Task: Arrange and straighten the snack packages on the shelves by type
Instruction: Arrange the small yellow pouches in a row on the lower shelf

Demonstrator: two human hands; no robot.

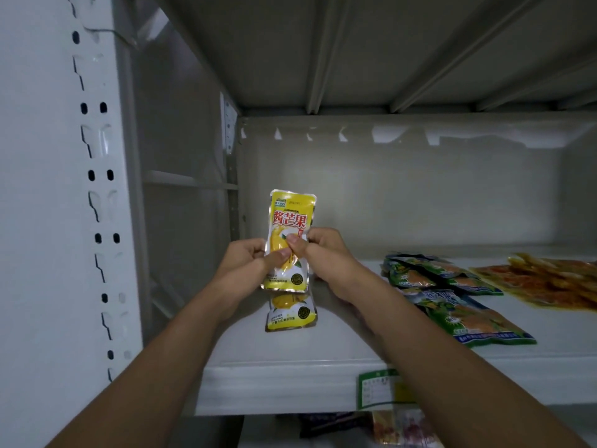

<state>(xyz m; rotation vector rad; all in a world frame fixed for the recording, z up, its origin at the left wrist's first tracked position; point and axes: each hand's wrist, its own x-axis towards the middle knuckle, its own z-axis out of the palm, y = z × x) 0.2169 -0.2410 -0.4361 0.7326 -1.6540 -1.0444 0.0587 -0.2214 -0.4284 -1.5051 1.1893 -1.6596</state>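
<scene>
Nearest thing at about 6 o'clock is the shelf's front lip (290,383), with a green-edged price tag (376,389) stuck on it toward 5 o'clock, and a few dark packets just peeking out on the level below, too dim to read. Both forearms come up from the bottom corners and meet around the middle of the view

The left hand (245,257) and right hand (318,250) are close together, both pinching the same yellow mango packet (289,240), thumbs on the front face, fingers wrapped behind. It's held upright, label toward the camera, so the person looks to be squaring it up before setting it down. Looks glossy and a bit crinkly: bright yellow pouch, red characters across the upper half, mango picture under the thumbs, silvery sealed edges

Right under it, around 6 o'clock from the held one, a second yellow packet (290,313) of the same kind lies flat on the shelf, so that's probably the mango spot, left end of the shelf

Over at 3 o'clock sit the green packets (452,295), overlapping in a loose row, and past those at the right edge some clear orange packs (549,282). Types seem roughly grouped already. Furthest back at 12 o'clock is just the bare rear wall (403,189)
</scene>
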